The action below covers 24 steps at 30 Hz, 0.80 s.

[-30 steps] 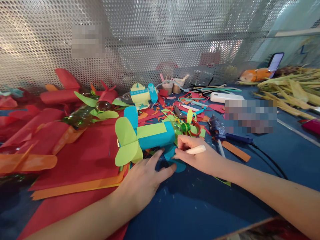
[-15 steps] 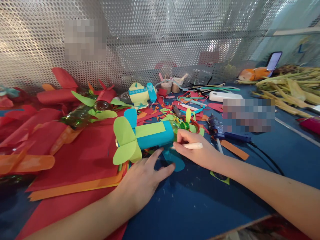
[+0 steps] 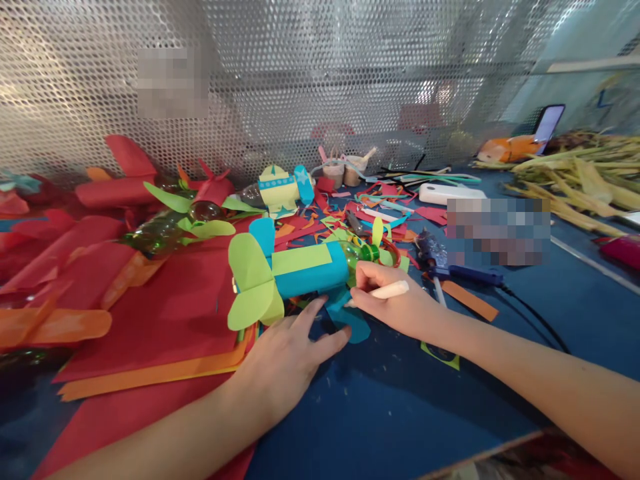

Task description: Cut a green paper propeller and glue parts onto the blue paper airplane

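Observation:
My right hand (image 3: 387,293) pinches a white pen (image 3: 393,289), its tip down at a blue paper wing (image 3: 356,323). This wing sticks out from the near side of a green plastic bottle (image 3: 353,253) wrapped in blue paper (image 3: 313,279). Lime-green paper fins (image 3: 253,277) stand at the bottle's left end, and a lime strip runs along its top. My left hand (image 3: 287,353) rests with fingers spread, thumb and fingertips touching the wing's near edge. What lies beneath its palm is hidden.
Stacked red and orange sheets (image 3: 165,327) lie at left, near several red paper-covered bottles (image 3: 75,260). Paper scraps (image 3: 345,223) and a yellow-and-blue bottle (image 3: 280,191) are behind. A blue glue gun (image 3: 463,272) with a cord lies right, a white device (image 3: 451,194) beyond it.
My right hand has shifted slightly right, and the pen's tip has moved a little down along the blue wing. My left hand stays in place.

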Motion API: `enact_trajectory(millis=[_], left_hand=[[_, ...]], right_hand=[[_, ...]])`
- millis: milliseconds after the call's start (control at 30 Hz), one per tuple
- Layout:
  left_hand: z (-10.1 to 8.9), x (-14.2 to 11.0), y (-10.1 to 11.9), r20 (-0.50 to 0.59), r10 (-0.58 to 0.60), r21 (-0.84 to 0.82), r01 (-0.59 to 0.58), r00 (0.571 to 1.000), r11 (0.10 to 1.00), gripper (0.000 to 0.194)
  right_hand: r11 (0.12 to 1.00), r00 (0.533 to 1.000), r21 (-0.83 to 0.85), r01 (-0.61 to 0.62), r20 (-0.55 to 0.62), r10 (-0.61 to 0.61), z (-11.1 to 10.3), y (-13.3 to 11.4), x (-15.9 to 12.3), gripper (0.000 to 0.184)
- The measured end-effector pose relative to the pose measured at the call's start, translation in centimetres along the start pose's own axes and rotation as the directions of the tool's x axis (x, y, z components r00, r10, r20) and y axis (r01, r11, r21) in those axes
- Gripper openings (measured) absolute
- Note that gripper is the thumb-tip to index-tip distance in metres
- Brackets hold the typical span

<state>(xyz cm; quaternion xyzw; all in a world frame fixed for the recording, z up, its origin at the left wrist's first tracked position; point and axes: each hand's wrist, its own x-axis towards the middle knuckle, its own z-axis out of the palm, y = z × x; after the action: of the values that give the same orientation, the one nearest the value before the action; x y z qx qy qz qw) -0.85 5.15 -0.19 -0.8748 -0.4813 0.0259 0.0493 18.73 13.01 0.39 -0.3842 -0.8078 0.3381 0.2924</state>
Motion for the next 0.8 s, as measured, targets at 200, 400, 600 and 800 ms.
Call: enact_trajectory(millis=[200, 400, 600, 800], left_hand=[[0.1, 0.0, -0.1, 0.004, 0.007, 0.002, -0.007, 1.0, 1.0, 0.054], [0.1, 0.0, 0.0, -0.002, 0.015, -0.005, -0.015, 1.0, 1.0, 0.055], [0.0, 0.0, -0.2, -0.013, 0.018, -0.023, -0.018, 1.0, 1.0, 0.055], [0.0, -0.1, -0.1, 0.029, 0.002, -0.02, -0.001, 1.0, 1.0, 0.057]], right_hand=[[0.997, 0.999, 0.075, 0.025, 0.035, -0.027, 0.7, 0.4, 0.1, 0.021], [0.991, 0.998, 0.137, 0.002, 0.058, -0.01, 0.9, 0.5, 0.3, 0.021], [0.977, 0.998, 0.213, 0.023, -0.058, -0.011, 0.0, 0.2, 0.3, 0.02], [0.968, 0.996, 0.248, -0.035, -0.067, 0.053, -0.9, 0.3, 0.4, 0.022]])
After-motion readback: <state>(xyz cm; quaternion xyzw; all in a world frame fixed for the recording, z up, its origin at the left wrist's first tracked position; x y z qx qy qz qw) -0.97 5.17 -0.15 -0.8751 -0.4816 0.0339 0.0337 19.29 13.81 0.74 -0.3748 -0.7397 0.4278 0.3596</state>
